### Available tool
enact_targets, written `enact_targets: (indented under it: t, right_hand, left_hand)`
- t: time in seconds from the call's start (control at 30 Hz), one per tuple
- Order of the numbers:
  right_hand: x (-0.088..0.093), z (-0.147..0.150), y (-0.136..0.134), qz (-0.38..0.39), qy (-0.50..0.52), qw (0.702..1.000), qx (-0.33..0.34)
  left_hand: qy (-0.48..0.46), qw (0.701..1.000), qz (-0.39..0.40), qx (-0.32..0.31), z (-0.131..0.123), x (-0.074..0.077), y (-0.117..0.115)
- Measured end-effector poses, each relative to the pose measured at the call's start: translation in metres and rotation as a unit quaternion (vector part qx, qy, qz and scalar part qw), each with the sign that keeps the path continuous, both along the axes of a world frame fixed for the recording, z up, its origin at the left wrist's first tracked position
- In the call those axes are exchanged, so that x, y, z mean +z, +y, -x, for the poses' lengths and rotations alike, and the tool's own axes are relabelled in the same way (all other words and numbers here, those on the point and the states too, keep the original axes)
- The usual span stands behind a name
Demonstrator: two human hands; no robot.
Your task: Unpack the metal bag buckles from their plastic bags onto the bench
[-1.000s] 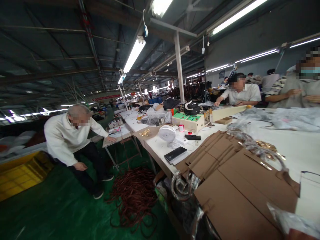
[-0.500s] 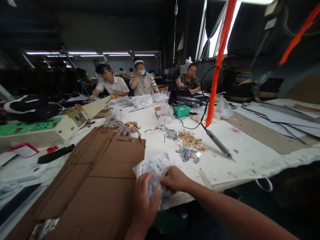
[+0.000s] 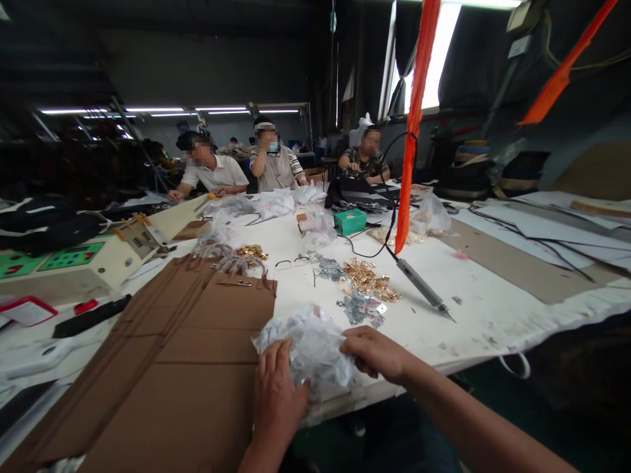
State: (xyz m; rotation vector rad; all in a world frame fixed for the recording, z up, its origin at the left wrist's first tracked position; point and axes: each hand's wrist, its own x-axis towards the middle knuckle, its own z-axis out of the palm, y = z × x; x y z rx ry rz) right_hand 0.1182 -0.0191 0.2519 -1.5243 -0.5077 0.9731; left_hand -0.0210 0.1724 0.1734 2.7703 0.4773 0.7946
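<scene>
A crumpled clear plastic bag (image 3: 315, 345) rests at the table's near edge, beside a stack of brown panels (image 3: 211, 387). My left hand (image 3: 279, 391) is closed around the bag's left side, thumb toward me. On the other side my right hand (image 3: 377, 353) pinches the bag's right edge between thumb and bent fingers. What lies inside the bag is hard to make out through the plastic. Just beyond it are a pile of small silvery metal plates (image 3: 362, 309) and a heap of gold-coloured metal fittings (image 3: 369, 279).
An electric screwdriver (image 3: 424, 289) on a black cord lies to the right, near a hanging orange strip (image 3: 414, 131). A green box (image 3: 350, 222) stands farther back. A cream machine (image 3: 113, 259) is at left. Three people sit across the white table (image 3: 473, 309).
My right hand has moved right, drawing the bag's edge outward, so the bag looks wider. My left hand stays on the bag's left side. The view has shifted slightly.
</scene>
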Motion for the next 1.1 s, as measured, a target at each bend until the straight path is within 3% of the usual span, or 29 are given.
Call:
enact_targets:
  t: [0.1,0.2,0.33,0.43,0.5,0.6,0.7,0.8,0.87,0.97,1.1]
  right_hand:
    - [-0.008,-0.017,-0.018,-0.058,0.106,0.992,-0.037]
    - [-0.011,-0.035,-0.037,-0.092,0.142,0.983,-0.066]
    - [0.001,-0.064,-0.055,-0.15,0.155,0.968,-0.128]
    - [0.01,-0.09,-0.052,-0.178,0.163,0.956,-0.167]
    - [0.011,-0.109,-0.043,-0.185,0.183,0.946,-0.193]
    - [0.004,-0.137,-0.027,-0.183,0.213,0.935,-0.217]
    - [-0.006,-0.159,-0.016,-0.178,0.231,0.93,-0.225]
    - [-0.012,-0.172,-0.009,-0.15,0.249,0.932,-0.217]
    - [-0.012,-0.178,-0.006,-0.131,0.256,0.935,-0.206]
    - [-0.013,-0.187,-0.004,-0.121,0.257,0.938,-0.199]
    - [-0.019,-0.204,-0.01,-0.091,0.25,0.938,-0.223]
  left_hand:
    - [0.001,1.0,-0.01,0.008,-0.006,0.003,0.004]
    - [0.006,1.0,-0.026,-0.004,-0.005,0.005,0.007]
    - [0.017,0.998,-0.045,-0.046,0.008,-0.001,0.008]
    - [0.018,0.997,-0.052,-0.062,0.017,-0.003,0.009]
    - [0.028,0.996,-0.041,-0.071,0.02,0.004,0.011]
    - [0.037,0.995,-0.002,-0.091,0.009,0.034,0.012]
    - [-0.009,0.995,0.025,-0.095,-0.03,0.073,0.011]
    - [-0.024,0.99,0.048,-0.13,-0.097,0.098,0.005]
    - [0.005,0.978,0.063,-0.198,-0.147,0.102,-0.002]
    - [0.076,0.954,0.115,-0.266,-0.204,0.095,-0.014]
    - [0.125,0.919,0.262,-0.267,-0.241,0.085,-0.017]
